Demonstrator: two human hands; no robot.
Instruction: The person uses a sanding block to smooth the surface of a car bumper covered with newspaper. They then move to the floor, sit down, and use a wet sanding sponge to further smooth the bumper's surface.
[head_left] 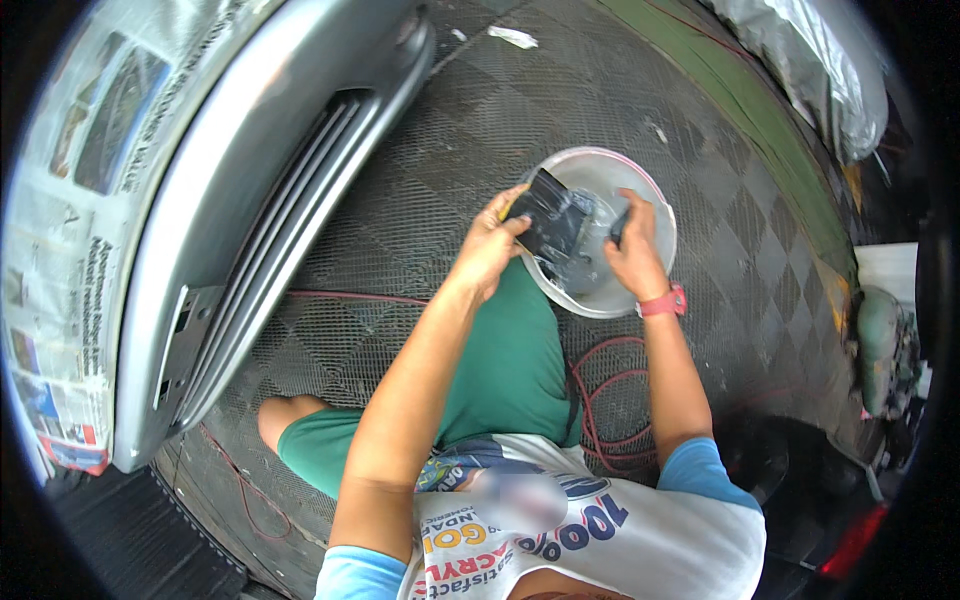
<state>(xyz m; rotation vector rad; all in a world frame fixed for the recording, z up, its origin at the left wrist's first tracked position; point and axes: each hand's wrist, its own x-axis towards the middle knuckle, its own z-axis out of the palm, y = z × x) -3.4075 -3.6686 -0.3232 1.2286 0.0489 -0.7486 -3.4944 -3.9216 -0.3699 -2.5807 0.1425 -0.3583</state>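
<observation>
A white bucket (668,215) with cloudy water in it stands on the floor just in front of my knee. My left hand (489,242) is closed on the near-left edge of a wet, glossy black flat piece (553,215), holding it tilted over the bucket's left side. A bit of yellow shows at that edge; I cannot tell exactly what the piece is. My right hand (640,255), with a red wristband (663,301), is inside the bucket's right rim, its fingers curled round a small dark block (619,226). The block is apart from the black piece.
A silver car bumper (190,220) with a slatted grille stands at the left, newspaper sheets (60,270) masking behind it. A red hose (590,400) coils by my right knee and runs left. Dark patterned matting (470,130) covers the floor. Silver sheeting (820,70) hangs at the far right.
</observation>
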